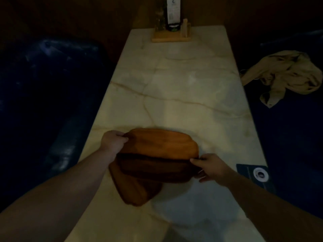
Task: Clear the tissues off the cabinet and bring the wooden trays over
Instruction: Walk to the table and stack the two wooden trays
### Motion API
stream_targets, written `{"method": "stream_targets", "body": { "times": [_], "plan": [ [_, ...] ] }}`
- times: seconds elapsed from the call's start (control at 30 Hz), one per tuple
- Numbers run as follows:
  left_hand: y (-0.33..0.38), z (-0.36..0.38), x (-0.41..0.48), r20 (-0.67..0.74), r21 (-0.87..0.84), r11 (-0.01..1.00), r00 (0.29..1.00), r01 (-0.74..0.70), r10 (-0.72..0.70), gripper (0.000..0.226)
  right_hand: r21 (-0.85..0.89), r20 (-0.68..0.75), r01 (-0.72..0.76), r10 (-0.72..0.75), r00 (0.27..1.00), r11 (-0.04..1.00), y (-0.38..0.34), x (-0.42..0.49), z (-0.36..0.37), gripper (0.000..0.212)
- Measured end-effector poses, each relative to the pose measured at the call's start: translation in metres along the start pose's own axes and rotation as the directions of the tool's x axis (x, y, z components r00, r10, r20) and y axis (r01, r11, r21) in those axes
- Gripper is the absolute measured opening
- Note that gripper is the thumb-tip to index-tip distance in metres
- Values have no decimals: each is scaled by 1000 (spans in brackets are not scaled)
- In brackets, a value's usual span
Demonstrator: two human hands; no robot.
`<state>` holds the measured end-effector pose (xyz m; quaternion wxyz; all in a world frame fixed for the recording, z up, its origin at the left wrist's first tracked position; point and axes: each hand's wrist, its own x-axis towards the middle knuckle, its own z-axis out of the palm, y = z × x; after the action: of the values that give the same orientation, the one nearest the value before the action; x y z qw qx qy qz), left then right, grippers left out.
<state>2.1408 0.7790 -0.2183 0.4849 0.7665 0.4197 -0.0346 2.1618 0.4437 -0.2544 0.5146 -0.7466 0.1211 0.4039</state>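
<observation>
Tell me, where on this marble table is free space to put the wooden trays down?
Bare marble table runs from the wooden trays to the wooden stand at the far end. Crowded: near right edge, where a dark card lies beside the right hand.

bottle (173,13) cut off by the top edge — label blurred; lower trays (138,191) mostly hidden.

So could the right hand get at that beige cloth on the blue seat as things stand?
Probably not right now. The right hand is gripping the edge of the stacked wooden trays, and the beige cloth lies well off to the side on the blue seat, beyond the table edge. Nothing blocks the path.
</observation>
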Motion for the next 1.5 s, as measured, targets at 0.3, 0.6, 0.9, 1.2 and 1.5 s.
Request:
{"method": "stream_targets", "body": {
  "times": [0.3,0.6,0.9,1.2,1.5],
  "plan": [
    [7,-36,67,259,249,920,936,-304,239,32,17,48,-152,151,987,988,2,-19,123,50],
    [-9,-7,102,367,302,836,865,-459,342,23,147,-23,-219,225,974,965,32,-24,169,53],
    [-10,6,112,455,329,772,808,-544,375,22,179,-4,-253,258,966,951,39,-33,179,56],
    [-11,-2,118,457,324,755,793,-571,403,21,73,13,-335,335,942,939,28,-31,183,58],
    [-33,-12,116,514,646,421,771,-637,376,42,84,-252,-198,213,944,977,31,-29,180,50]
  ]
}}
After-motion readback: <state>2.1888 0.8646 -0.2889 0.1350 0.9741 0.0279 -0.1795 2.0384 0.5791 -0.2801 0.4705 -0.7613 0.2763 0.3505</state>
